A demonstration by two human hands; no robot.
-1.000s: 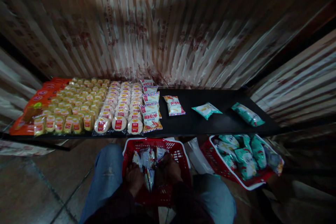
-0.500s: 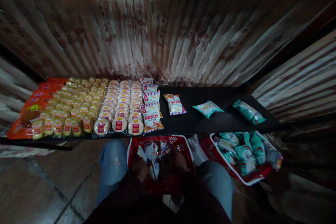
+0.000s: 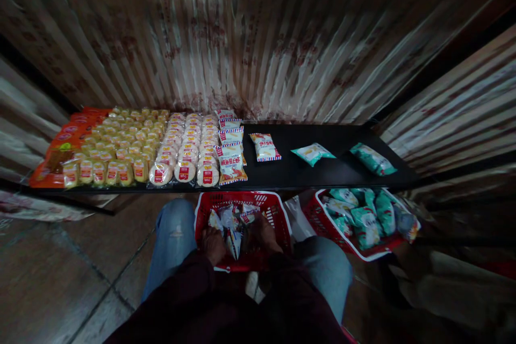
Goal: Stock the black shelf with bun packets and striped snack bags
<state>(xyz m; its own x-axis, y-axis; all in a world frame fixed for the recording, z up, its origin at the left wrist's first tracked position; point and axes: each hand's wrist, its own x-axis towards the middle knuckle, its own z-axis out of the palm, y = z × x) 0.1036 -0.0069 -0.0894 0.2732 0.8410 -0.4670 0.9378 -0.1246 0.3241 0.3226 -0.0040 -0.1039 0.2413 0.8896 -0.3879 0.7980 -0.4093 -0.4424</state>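
Note:
Both hands are down inside a red basket (image 3: 282, 220) with a white rim, between my knees. My left hand (image 3: 213, 245) is at the basket's left side, against white snack packets (image 3: 234, 243); its fingertips are too dark to make out. My right hand (image 3: 266, 235) reaches in from the right, beside a striped packet (image 3: 250, 212), its fingers lost in shadow. On the black shelf (image 3: 282, 176) above, a column of white, red and blue packets (image 3: 233, 168) overlaps front to back. One similar packet (image 3: 265, 147) lies apart to their right.
Yellow cakes (image 3: 121, 142), round crackers (image 3: 184, 171) and orange bags (image 3: 66, 140) fill the shelf's left. Two green packets (image 3: 313, 153) (image 3: 373, 159) lie farther right. A second red basket (image 3: 365, 254) holds several green packets. Striped curtain (image 3: 242, 37) hangs behind.
The view has shifted, so the shelf and baskets appear higher. Both hands remain in the basket among the packets. The shelf packets keep their places.

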